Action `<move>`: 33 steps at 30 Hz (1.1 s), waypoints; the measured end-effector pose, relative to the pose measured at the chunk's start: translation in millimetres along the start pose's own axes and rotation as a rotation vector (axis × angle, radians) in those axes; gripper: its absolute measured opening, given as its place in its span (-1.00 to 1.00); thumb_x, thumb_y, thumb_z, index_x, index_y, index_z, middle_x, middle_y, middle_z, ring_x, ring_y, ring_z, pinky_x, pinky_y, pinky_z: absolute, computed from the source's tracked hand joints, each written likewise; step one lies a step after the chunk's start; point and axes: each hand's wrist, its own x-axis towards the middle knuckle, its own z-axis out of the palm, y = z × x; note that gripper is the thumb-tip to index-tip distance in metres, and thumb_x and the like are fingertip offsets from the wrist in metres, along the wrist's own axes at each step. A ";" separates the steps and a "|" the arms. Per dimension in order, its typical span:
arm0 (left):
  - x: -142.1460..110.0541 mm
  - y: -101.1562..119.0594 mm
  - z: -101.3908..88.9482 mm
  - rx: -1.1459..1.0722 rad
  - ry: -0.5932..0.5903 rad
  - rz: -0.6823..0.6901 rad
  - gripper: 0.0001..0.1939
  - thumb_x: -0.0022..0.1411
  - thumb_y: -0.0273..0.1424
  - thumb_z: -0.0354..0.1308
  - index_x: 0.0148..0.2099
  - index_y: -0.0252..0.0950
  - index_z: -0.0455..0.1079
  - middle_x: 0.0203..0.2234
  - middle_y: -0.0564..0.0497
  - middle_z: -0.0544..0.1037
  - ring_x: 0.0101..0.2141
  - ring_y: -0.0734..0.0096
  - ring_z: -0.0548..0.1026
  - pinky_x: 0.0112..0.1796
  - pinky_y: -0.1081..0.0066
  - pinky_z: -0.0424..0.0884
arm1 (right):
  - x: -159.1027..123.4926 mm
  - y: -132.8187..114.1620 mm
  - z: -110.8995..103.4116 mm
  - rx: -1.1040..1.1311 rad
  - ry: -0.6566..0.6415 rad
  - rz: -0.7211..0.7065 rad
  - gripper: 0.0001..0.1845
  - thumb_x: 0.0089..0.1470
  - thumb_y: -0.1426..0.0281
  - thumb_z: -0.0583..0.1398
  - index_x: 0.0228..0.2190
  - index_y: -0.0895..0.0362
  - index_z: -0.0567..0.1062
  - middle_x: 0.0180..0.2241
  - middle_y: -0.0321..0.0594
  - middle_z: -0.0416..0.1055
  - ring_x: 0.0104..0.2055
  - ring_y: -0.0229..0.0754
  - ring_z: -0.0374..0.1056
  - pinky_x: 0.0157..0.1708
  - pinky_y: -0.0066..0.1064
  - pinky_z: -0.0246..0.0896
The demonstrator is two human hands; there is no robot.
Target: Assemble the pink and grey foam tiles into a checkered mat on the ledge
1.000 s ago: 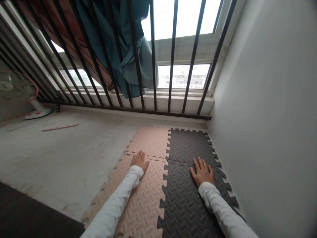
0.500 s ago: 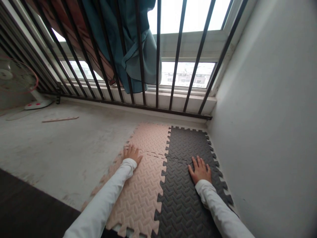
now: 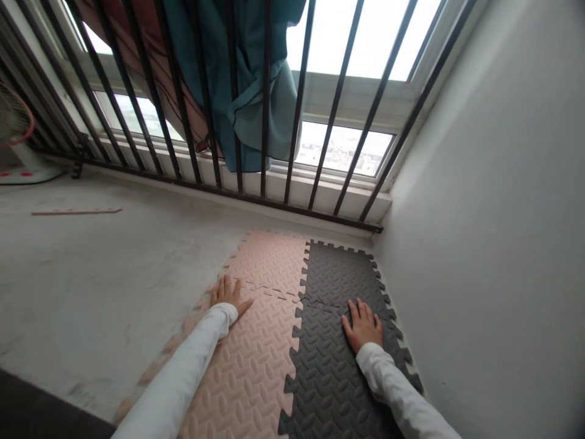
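Pink foam mat tiles with a raised tread pattern and puzzle-cut edges lie on the floor, side by side with dark grey foam mat tiles. Both columns have a cross seam partway along. My left hand rests with fingers spread on the pink tiles, by the cross seam and the left edge. On the dark grey tiles, just below their seam, my right hand lies flat with its fingers apart. Neither hand holds anything. My sleeves hide parts of the tiles.
Dark metal railing bars stand beyond the mats, with blue-green cloth and windows behind. A white wall rises on the right. Left are a fan, a thin pinkish strip and bare concrete floor.
My left hand has slid left toward the pink tiles' outer edge, with fingers spread wider. My right hand stays on the dark grey tiles. The whole view has shifted and tilted slightly.
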 end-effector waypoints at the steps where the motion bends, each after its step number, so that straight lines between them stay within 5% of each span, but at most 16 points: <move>1: 1.0 -0.6 1.5 -0.012 0.000 0.009 -0.17 -0.06 0.08 -0.18 0.19 -0.25 -0.19 0.19 -0.15 -0.27 0.15 0.17 -0.34 0.07 0.15 -0.33 | 8.1 -3.9 -3.3 0.013 0.007 -0.007 -0.52 -0.06 0.23 -0.03 -0.06 0.05 0.26 0.06 -0.14 0.11 0.07 -0.08 -0.02 0.00 -0.06 -0.20; 3: 1.9 -1.7 3.6 -0.027 0.014 0.027 -0.20 -0.06 0.07 -0.18 0.19 -0.18 -0.20 0.19 -0.09 -0.29 0.15 0.18 -0.33 0.06 0.12 -0.34 | 33.7 -18.8 -12.7 0.063 0.019 -0.062 -0.56 -0.07 0.27 -0.02 -0.11 0.08 0.31 0.02 -0.12 0.16 0.03 -0.08 0.04 -0.02 -0.07 -0.14; 7: -1.3 -1.4 1.6 -0.012 0.032 0.044 -0.25 -0.03 0.03 -0.17 0.18 -0.08 -0.24 0.19 0.00 -0.34 0.16 0.23 -0.31 0.05 0.09 -0.32 | 109.3 -72.1 -27.4 0.191 -0.069 -0.194 -0.55 -0.01 0.33 -0.07 -0.05 0.15 0.24 0.03 -0.14 0.15 0.01 -0.21 0.08 -0.08 -0.39 0.02; 13: -5.6 -0.1 -2.4 -0.010 0.046 0.053 -0.29 -0.01 0.01 -0.18 0.17 -0.07 -0.20 0.19 -0.01 -0.27 0.16 0.22 -0.26 0.05 0.07 -0.29 | 190.3 -132.2 -11.8 0.200 -0.121 -0.239 -0.55 0.01 0.43 -0.09 -0.02 0.02 0.19 0.09 -0.23 0.06 0.04 -0.15 0.04 -0.15 -0.32 0.08; 18: -1.5 -1.8 0.7 -0.008 0.012 0.052 -0.27 -0.03 0.03 -0.15 0.17 -0.05 -0.21 0.19 0.03 -0.28 0.16 0.19 -0.29 0.05 0.05 -0.31 | 195.3 -141.7 2.0 0.192 -0.150 -0.316 -0.62 0.04 0.41 -0.11 -0.12 0.15 0.30 -0.01 -0.08 0.21 0.03 -0.13 0.07 -0.11 -0.28 0.03; 25: 1.1 -4.5 4.2 0.016 0.010 0.056 -0.27 -0.03 0.05 -0.19 0.17 -0.05 -0.23 0.19 0.03 -0.30 0.16 0.21 -0.32 0.05 0.05 -0.33 | 174.1 -143.7 10.1 0.171 -0.180 -0.295 -0.33 0.04 0.13 -0.17 0.08 0.30 -0.02 0.16 -0.05 -0.17 0.18 -0.11 -0.30 0.11 -0.17 -0.47; 33: 4.0 -5.5 8.3 0.009 0.011 0.063 -0.25 -0.05 0.07 -0.18 0.17 -0.04 -0.21 0.19 0.04 -0.28 0.15 0.16 -0.30 0.05 0.03 -0.30 | 209.3 -148.3 -0.2 0.205 -0.241 -0.227 -0.29 0.04 0.07 -0.26 0.09 0.30 -0.05 0.16 0.00 -0.19 0.17 -0.09 -0.30 0.07 -0.13 -0.33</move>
